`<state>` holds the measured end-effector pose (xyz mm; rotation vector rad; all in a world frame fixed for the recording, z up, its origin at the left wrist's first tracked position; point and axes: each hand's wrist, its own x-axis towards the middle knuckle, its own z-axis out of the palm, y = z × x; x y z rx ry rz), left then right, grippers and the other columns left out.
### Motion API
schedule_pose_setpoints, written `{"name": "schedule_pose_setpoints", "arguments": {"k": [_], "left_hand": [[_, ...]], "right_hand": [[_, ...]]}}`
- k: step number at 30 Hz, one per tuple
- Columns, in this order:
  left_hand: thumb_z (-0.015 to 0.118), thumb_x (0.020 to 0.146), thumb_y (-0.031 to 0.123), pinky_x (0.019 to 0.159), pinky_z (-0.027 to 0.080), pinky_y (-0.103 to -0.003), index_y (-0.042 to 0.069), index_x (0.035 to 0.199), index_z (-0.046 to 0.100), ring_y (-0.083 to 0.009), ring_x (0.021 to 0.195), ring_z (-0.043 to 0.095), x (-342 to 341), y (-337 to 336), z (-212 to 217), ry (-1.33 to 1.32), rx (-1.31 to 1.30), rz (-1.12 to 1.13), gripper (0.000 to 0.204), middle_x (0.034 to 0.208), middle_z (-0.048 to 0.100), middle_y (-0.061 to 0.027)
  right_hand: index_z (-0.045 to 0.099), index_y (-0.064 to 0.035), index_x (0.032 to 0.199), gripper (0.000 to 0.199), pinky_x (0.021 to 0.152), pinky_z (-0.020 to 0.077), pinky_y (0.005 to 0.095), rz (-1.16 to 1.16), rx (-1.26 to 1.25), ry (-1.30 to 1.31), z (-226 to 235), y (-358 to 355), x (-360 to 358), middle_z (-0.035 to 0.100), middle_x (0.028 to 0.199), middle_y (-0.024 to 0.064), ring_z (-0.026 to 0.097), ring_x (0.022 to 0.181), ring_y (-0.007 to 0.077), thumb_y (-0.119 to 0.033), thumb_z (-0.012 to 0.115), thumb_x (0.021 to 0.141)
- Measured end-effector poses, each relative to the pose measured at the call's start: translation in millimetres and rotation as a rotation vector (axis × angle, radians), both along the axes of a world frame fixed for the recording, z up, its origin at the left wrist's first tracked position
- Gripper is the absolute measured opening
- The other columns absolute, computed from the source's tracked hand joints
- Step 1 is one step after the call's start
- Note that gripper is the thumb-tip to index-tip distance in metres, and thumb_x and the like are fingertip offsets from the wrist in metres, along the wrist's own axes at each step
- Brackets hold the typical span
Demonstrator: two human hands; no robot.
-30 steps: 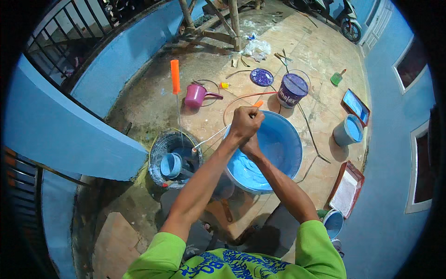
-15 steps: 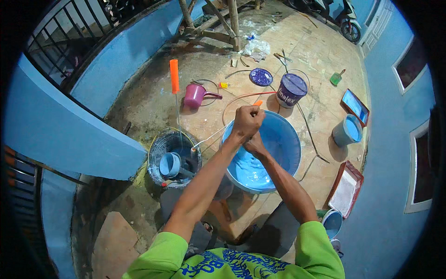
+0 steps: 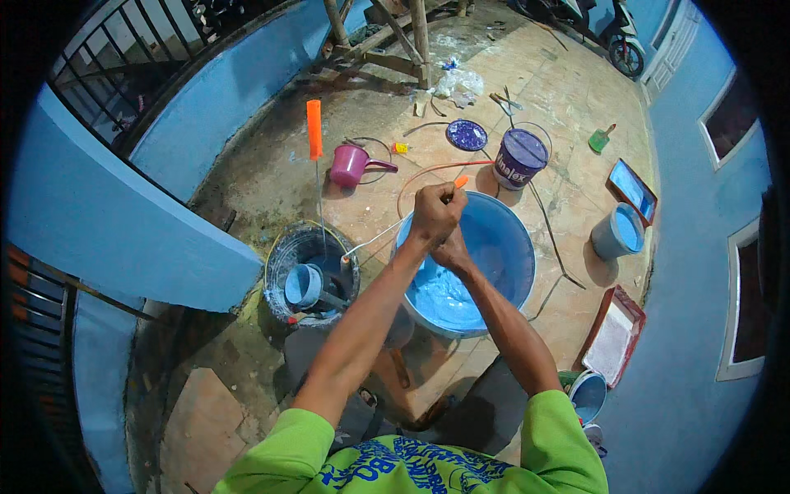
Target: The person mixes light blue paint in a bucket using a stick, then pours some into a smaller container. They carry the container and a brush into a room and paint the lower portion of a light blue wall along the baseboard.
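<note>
My left hand point(image 3: 435, 216) is a closed fist above a large blue basin point(image 3: 527, 247). Just below and partly behind it is my right hand point(image 3: 451, 247), closed too. The two are stacked as if round one upright shaft, but what they grip is hidden. Light blue paint point(image 3: 444, 298) lies swirled in the basin. Past the fists shows an orange handle tip point(image 3: 462, 181), in line with a thin white rod point(image 3: 376, 242) that runs to a small paint roller point(image 3: 346, 262) at a black bucket point(image 3: 271, 284). That bucket also holds a blue dipper point(image 3: 303, 285) and a long-rod roller with an orange handle point(image 3: 314, 130).
Ahead stand a pink dipper point(image 3: 350, 166), a purple paint pail point(image 3: 522, 156) and its lid point(image 3: 467, 135). To the right are a grey-blue paint bucket point(image 3: 618, 233), two paint trays point(image 3: 614, 336) and a small pail point(image 3: 588, 395). A blue wall point(image 3: 189, 239) borders the left.
The swirl pattern in the paint has changed and looks smoother. Both fists stay stacked in nearly the same place. The whole view has shifted slightly.
</note>
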<state>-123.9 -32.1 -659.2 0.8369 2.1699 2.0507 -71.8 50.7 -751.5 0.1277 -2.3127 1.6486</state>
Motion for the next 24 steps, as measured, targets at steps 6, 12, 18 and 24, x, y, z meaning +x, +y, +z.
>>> {"name": "schedule_pose_setpoints", "arguments": {"k": [6,12,18,24], "left_hand": [[0.058,0.092,0.015,0.043,0.038,-0.028,0.005,0.059,0.048,-0.0065,0.046,0.047,3.5,5.0,-14.7,-0.073,0.146,-0.109,0.037,0.052,0.049,0.0006],[0.057,0.091,0.017,0.042,0.04,-0.028,0.004,0.06,0.052,-0.0094,0.044,0.05,11.7,1.8,-11.9,-0.219,0.033,-0.089,0.034,0.053,0.053,-0.0012],[0.058,0.087,0.019,0.044,0.039,-0.03,0.003,0.057,0.049,-0.0076,0.046,0.045,-0.3,3.7,8.4,0.214,-0.031,-0.046,0.035,0.052,0.049,-0.0019],[0.06,0.092,0.016,0.044,0.038,-0.028,0.006,0.063,0.052,-0.0077,0.048,0.045,7.2,-1.8,-26.7,-0.134,0.177,-0.062,0.032,0.052,0.049,-0.0001]], "right_hand": [[0.06,0.003,0.088,0.016,0.068,0.0513,0.0441,-0.103,0.359,-0.046,-5.0,28.0,-6.6,0.068,0.085,0.0214,0.069,0.082,0.035,-0.011,0.06,0.08],[0.059,0.0002,0.105,0.031,0.075,0.0492,0.039,-0.04,-0.006,-0.338,13.3,-4.2,23.7,0.063,0.094,0.0122,0.061,0.09,0.0236,-0.014,0.065,0.078],[0.059,0.002,0.107,0.03,0.085,0.0479,0.0367,-0.145,-0.024,0.074,2.2,-5.9,-9.8,0.062,0.107,0.0154,0.059,0.104,0.0211,-0.009,0.065,0.08],[0.063,-0.0003,0.097,0.025,0.074,0.0515,0.0422,-0.005,0.329,-0.154,8.6,29.4,0.1,0.069,0.088,0.019,0.068,0.086,0.0339,-0.013,0.067,0.076]]}}
